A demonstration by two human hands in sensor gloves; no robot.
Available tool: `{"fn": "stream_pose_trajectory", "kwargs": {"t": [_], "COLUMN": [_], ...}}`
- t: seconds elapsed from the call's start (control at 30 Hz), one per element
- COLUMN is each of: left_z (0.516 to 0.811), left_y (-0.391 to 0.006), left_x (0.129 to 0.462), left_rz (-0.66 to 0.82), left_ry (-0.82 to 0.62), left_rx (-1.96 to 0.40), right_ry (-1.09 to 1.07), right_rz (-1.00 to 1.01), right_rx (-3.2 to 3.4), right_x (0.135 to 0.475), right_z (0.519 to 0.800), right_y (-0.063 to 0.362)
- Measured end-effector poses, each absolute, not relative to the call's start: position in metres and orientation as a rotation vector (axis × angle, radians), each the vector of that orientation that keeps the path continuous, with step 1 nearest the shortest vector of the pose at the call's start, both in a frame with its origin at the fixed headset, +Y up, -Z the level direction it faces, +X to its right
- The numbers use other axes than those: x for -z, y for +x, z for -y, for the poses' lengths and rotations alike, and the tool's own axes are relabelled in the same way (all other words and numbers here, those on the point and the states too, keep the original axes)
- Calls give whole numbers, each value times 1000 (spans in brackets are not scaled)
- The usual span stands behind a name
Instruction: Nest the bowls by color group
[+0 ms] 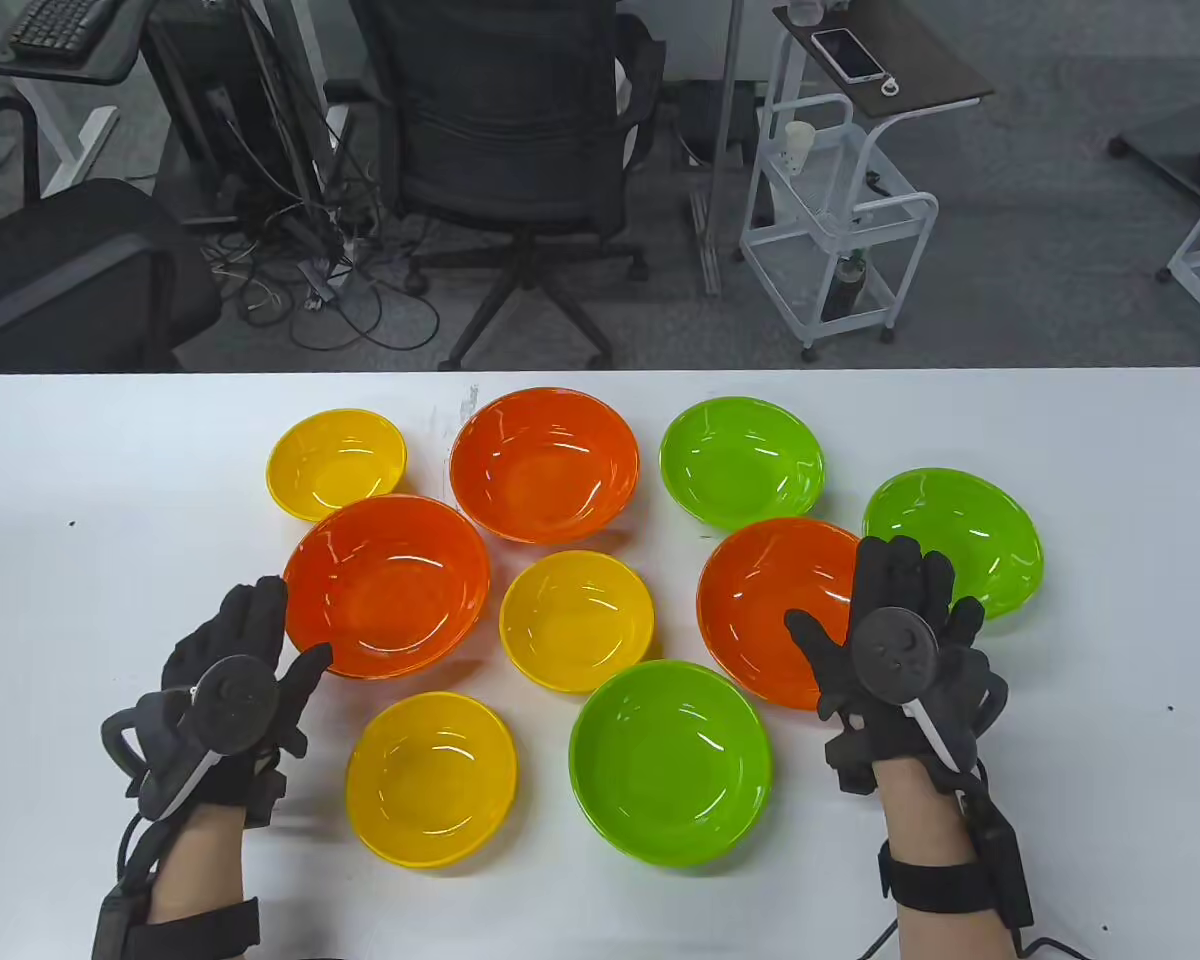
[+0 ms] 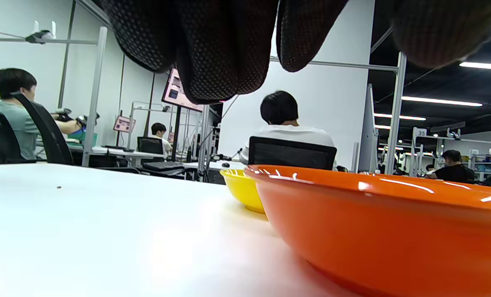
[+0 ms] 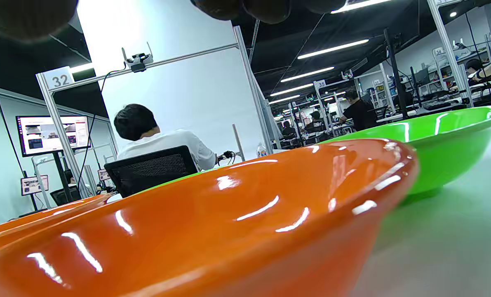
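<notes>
My right hand [image 1: 895, 640] spread over right orange bowl [image 1: 775, 605], contact hidden, left hand [image 1: 235, 680] loose beside left orange bowl [image 1: 385, 585], wrist views crop fingertips

right orange bowl [image 1: 760, 610]: in the table view the right hand [image 1: 895, 650] covers its right rim, so we cannot tell if fingers touch it.
left orange bowl [image 2: 385, 231]: cut off by the left wrist view's right and bottom edges.
left hand [image 1: 235, 680]: contact with the bowl's rim is unclear.
</notes>
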State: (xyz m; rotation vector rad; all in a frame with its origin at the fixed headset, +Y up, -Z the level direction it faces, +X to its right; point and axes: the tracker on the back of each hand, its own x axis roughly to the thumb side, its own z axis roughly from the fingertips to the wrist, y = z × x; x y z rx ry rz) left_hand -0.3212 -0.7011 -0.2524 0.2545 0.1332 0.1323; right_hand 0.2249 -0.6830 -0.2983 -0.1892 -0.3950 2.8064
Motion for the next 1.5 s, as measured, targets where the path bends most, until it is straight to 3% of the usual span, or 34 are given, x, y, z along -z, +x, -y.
{"fn": "stream_pose_trajectory", "kwargs": {"t": [0.4, 0.6, 0.9, 1.27, 1.5], "left_z": [708, 697, 700, 722, 734], "left_y": [-309, -276, -215, -197, -191], "left_x": [257, 264, 309, 346, 352], "left_rz": [-86, -11, 54, -25, -20], "left_ry": [219, 170, -114, -412, -445], "left_rx": [-49, -44, 11, 44, 24], "right_ry": [-168, -145, -180, -188, -201], "right_rz": [387, 393, 353, 354, 338], "right_rx": [-2786, -2798, -2766, -2758, -2747], "right_x": [299, 298, 301, 300, 300], "right_z": [684, 682, 685, 684, 685], "right_y": [222, 217, 224, 227, 232]}}
